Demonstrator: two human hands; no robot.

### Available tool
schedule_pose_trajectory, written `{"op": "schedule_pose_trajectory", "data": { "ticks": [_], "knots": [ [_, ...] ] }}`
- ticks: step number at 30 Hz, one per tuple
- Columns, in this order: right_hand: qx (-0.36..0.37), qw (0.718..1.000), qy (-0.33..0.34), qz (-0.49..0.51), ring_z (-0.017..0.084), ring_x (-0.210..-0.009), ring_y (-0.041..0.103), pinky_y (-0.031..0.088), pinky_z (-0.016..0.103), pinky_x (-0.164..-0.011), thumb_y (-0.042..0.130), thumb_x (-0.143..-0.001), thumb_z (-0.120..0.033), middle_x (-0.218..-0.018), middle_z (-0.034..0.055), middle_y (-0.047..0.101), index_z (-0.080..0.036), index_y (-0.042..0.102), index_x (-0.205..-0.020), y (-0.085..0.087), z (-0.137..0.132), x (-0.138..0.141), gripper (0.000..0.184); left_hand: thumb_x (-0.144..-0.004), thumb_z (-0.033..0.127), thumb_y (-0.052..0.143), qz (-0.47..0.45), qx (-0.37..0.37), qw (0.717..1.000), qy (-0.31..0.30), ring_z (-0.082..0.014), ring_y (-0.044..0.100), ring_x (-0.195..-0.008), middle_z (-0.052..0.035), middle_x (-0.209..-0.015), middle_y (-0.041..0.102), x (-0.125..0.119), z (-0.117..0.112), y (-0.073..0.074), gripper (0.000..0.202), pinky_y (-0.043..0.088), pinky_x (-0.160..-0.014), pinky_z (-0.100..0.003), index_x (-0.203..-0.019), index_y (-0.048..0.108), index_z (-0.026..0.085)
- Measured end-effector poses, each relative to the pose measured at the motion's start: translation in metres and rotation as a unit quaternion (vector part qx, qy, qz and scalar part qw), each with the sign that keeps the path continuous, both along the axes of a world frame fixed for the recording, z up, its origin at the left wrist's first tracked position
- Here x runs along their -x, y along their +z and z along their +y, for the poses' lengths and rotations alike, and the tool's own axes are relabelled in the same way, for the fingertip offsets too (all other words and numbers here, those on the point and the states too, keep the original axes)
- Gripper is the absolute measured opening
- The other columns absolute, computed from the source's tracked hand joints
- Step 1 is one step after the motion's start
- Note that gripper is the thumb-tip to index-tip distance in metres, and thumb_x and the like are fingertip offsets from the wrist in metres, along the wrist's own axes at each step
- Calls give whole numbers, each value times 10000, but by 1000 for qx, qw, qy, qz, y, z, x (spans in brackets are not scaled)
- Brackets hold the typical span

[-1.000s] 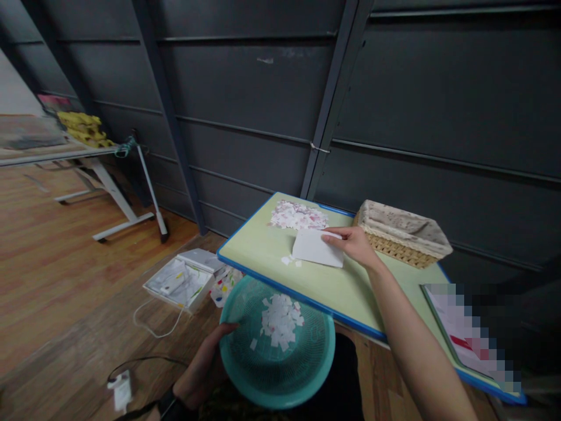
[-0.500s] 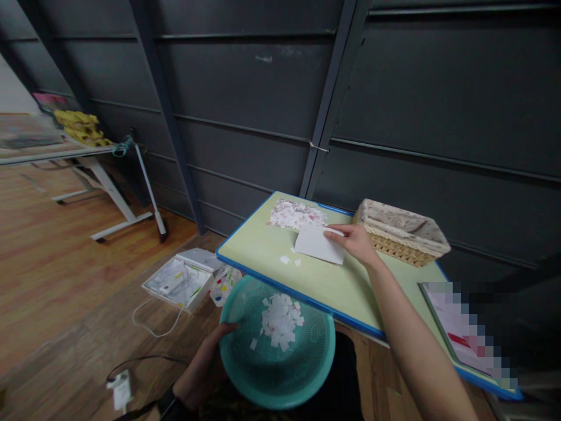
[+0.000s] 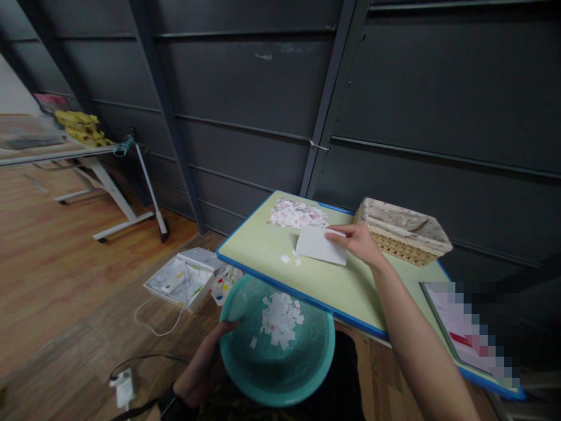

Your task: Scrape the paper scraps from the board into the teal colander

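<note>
A white sheet of paper or card (image 3: pixel 319 245) is pinched at its upper right edge by my right hand (image 3: pixel 356 241), tilted over the pale green table top (image 3: pixel 258 234). Just behind it lies a spread pile of small paper scraps (image 3: pixel 293 214). A few loose scraps (image 3: pixel 286 259) rest at its left. My left hand (image 3: pixel 213 351) grips the left rim of a green plastic basin with perforated sides (image 3: pixel 302 374), its thumb over the edge. Inside the basin sits a heap of white paper pieces (image 3: pixel 283 321). The fingers beneath the basin are hidden.
A lined wicker basket (image 3: pixel 403 251) stands at the table's back right, and a framed sheet (image 3: pixel 460 327) lies at the right. On the floor at left are an open white box (image 3: pixel 179 283) and a power adapter (image 3: pixel 123 387). A dark panelled wall (image 3: pixel 245 88) rises behind.
Almost nothing differs. The sheet and my right hand have shifted very slightly to the right; my left hand keeps its place on the basin.
</note>
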State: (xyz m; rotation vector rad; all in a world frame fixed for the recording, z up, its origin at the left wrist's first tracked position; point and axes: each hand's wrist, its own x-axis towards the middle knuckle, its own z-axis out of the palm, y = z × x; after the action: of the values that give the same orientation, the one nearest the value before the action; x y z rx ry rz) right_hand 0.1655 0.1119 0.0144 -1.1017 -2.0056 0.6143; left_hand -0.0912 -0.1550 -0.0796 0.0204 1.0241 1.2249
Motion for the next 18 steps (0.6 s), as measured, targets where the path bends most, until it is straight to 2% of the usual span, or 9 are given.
{"op": "schedule_pose_trajectory", "data": {
  "ticks": [7,11,16,18],
  "knots": [
    [-7,1000,-3,25,265,-734,698,515,342,-608,730,-707,-488,-901,100,789,-198,826,-883,4,-2,-1,352,-838,191,632,-5,9,1000,7,-330,729,-1076,-117,-973,836,-1,2,-3,789,520,-1031,-459,-1536,286,64],
    [-28,996,-46,77,232,-683,665,482,316,-552,717,-705,-516,-888,100,787,-186,823,-891,6,1,-5,394,-836,181,631,-3,6,1000,13,-329,724,-1077,-59,-994,838,-2,2,-2,760,517,-1032,-463,-1531,326,141],
    [-12,999,-32,32,200,-574,600,428,301,-498,726,-694,-531,-741,82,765,-173,826,-902,5,-2,-2,426,-846,177,624,-3,1,1000,-3,-320,722,-1088,-104,-955,837,-2,2,3,754,487,-1067,-422,-1512,309,15],
    [-5,1000,-17,24,212,-598,618,444,308,-517,722,-701,-524,-743,86,764,-170,826,-906,5,-4,0,422,-862,182,605,-1,4,1000,-4,-316,730,-1076,-104,-948,837,-2,2,4,740,475,-1079,-430,-1513,299,11]
  ]
}}
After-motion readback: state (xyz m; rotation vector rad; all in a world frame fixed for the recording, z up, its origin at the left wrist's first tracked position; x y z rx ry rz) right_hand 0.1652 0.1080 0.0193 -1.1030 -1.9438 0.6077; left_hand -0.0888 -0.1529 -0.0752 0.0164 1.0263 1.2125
